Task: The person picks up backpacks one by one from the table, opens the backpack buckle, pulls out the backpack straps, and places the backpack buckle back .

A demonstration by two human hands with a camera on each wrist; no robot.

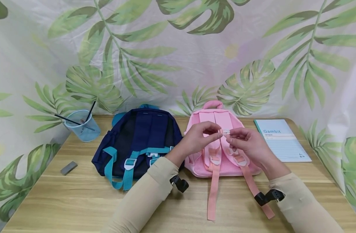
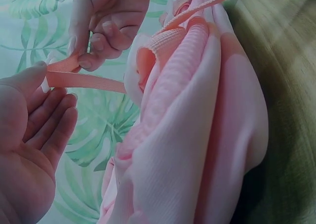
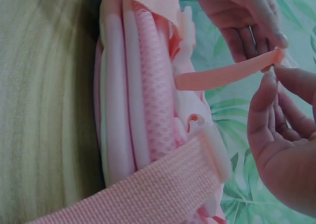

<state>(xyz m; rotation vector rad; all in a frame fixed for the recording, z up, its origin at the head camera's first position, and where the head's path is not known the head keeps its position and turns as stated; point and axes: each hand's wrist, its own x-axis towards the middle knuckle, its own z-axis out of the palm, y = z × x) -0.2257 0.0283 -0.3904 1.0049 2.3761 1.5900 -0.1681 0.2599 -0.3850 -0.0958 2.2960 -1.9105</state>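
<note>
A pink backpack (image 1: 195, 165) lies on the table with its shoulder straps facing up. Over it, a small white plastic buckle (image 1: 225, 132) on a narrow orange strap (image 2: 96, 81) is held between the two hands. The left hand (image 1: 199, 137) pinches the buckle from the left with thumb and fingertips. From the other side, the right hand (image 1: 250, 144) pinches at the buckle and its strap end. Fingers cover most of the buckle, so I cannot tell whether its halves are fully joined. The orange strap (image 3: 227, 73) runs from the backpack up to the fingertips.
A navy backpack (image 1: 137, 129) with teal straps lies to the left. Further left are a blue mesh cup (image 1: 86, 127) with pens and a grey eraser (image 1: 68, 168). At the right lies a notebook (image 1: 282, 142). Two loose orange strap ends (image 1: 213, 197) hang toward the front.
</note>
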